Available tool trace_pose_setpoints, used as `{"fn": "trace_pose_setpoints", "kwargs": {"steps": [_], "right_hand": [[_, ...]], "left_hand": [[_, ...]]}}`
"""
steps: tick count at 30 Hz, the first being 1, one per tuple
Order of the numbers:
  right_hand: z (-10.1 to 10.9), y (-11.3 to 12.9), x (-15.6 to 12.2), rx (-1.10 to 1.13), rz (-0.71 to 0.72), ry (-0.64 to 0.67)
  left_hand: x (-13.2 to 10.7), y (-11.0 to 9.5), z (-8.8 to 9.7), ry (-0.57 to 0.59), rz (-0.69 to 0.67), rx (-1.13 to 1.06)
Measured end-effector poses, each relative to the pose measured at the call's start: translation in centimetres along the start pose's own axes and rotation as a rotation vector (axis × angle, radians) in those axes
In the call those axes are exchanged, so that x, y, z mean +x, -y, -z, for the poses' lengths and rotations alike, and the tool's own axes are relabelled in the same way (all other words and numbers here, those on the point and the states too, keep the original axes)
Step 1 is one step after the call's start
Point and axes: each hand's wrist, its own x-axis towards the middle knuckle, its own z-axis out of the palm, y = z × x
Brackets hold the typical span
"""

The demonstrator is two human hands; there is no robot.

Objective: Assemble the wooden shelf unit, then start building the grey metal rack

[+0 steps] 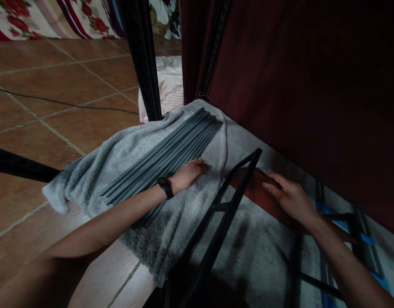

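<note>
My left hand (189, 174), with a black band on the wrist, is closed just above the grey blanket (171, 252), beside a bundle of grey rods (171, 149). Whatever its curled fingers hold, if anything, is too small to make out. The rods lie side by side on the blanket, under my left forearm. My right hand (289, 197) grips the curved brown rim of a reddish-brown panel (256, 190). A black metal frame (227, 214) stands between my hands and crosses in front of the panel's left end.
Black posts (142, 60) rise at the blanket's far side. A dark red curtain (296, 77) hangs at the right. More black frames with blue parts (366, 239) stand at lower right. A cable (71, 104) crosses the tiled floor (30, 115).
</note>
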Motion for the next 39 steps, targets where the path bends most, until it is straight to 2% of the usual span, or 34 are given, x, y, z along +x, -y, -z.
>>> {"fn": "trace_pose_setpoints", "kwargs": {"steps": [3,5,9,12,16,20,29,32,39], "right_hand": [[0.0,0.0,0.0,0.017,0.016,0.001],[0.0,0.0,0.0,0.014,0.015,0.006],[0.0,-0.2,0.0,0.004,-0.007,0.018],[0.0,-0.2,0.0,0.009,-0.008,0.023],[0.1,-0.1,0.0,0.014,0.005,0.02],[0.2,0.0,0.1,0.025,0.017,0.042],[0.3,0.6,0.1,0.028,0.043,0.053],[0.2,0.7,0.1,0.027,0.036,0.057],[0.0,0.1,0.1,0.035,0.057,0.046]], "left_hand": [[0.6,-0.3,-0.4,0.01,0.027,0.066],[0.9,-0.4,-0.5,-0.025,0.091,0.042],[2.1,-1.6,0.2,-0.183,0.229,-0.228],[4.0,-3.9,0.9,-0.267,0.141,-0.506],[6.4,-6.9,1.0,-0.225,0.003,-0.648],[7.5,-7.8,0.7,-0.256,-0.04,-0.605],[7.6,-7.1,1.2,-0.23,-0.113,-0.5],[7.9,-7.0,1.7,-0.189,-0.156,-0.442],[8.0,-6.9,2.4,-0.164,-0.228,-0.372]]}}
